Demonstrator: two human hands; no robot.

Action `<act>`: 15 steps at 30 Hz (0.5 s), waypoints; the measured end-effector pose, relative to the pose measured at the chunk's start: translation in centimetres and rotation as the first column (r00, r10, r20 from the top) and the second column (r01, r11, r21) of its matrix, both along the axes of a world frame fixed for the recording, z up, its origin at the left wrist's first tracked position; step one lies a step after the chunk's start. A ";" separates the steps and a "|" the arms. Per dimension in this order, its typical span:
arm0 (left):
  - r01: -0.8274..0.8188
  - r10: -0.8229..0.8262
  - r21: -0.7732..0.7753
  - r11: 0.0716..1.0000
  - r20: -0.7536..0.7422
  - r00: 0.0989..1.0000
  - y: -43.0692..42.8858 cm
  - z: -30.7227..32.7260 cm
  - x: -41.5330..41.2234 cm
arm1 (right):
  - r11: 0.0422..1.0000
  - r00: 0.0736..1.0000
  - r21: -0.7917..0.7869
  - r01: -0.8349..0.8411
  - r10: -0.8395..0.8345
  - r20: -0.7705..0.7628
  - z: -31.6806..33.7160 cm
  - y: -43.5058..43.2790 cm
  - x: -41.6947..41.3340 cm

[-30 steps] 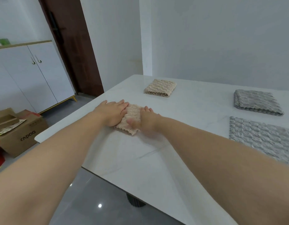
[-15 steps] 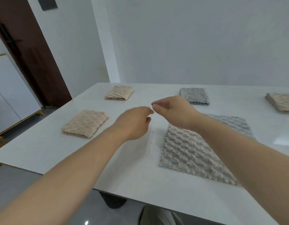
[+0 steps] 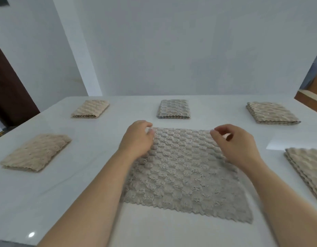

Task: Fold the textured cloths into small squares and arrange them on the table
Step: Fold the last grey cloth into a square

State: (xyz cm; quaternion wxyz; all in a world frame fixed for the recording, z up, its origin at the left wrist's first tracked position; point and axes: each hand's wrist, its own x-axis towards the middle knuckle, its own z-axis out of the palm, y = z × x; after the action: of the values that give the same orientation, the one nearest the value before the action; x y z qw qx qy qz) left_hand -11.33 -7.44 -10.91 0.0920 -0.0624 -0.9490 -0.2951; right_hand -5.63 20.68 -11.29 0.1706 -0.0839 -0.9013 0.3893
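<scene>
Both hands have swung apart from where they hovered close together half a second earlier and now sit at the two far corners of the grey cloth [image 3: 182, 172], which lies open and flat on the white table [image 3: 79, 189], directly in front of the person. The left hand [image 3: 136, 141] is at the cloth's 11 o'clock corner, fingers curled and fingertips closed on it in what looks like a pinch. The right hand [image 3: 237, 143] is at the 1 o'clock corner, thumb and forefinger drawn narrow at the edge, though whether they have caught the fabric cannot be told. The cloth reads as near square, with no clear long axis; its sides run 12 to 6 o'clock, and the scalloped near edge dips slightly toward 5 o'clock. From the fingers the whole sheet lies toward 6 o'clock, so the likely next move is to draw the far edge back over the near one, each hand equally close to its own corner. Finished pieces ring it, well apart: a beige fold [image 3: 35, 152] at 9 o'clock, a second beige fold [image 3: 90, 108] at 11, a grey fold [image 3: 173, 109] at 12, a beige stack [image 3: 271, 113] at 1 and a second beige stack [image 3: 309, 173] at 3.
</scene>
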 end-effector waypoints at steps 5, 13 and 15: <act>-0.067 0.058 -0.075 0.995 -0.117 0.991 0.2 -2.2 -1.1 | 0.981 0.994 0.169 0.096 -0.102 0.028 -2.0 1.5 -1.5; -0.078 0.056 -0.271 0.959 -0.088 0.995 0.4 -2.5 -0.1 | 0.917 0.974 0.370 0.147 -0.200 0.108 -2.5 1.5 -1.7; -0.105 0.098 -0.295 0.950 -0.038 0.994 -0.4 -2.3 0.0 | 0.898 0.963 0.415 0.144 -0.224 0.152 -2.5 1.5 -1.5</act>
State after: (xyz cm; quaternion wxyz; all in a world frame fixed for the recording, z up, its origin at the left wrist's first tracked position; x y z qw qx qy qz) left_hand -11.31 -7.87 -13.21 0.1075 -0.0303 -0.9833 -0.1436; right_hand -7.08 22.16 -13.77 0.1309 -0.1701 -0.9620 0.1686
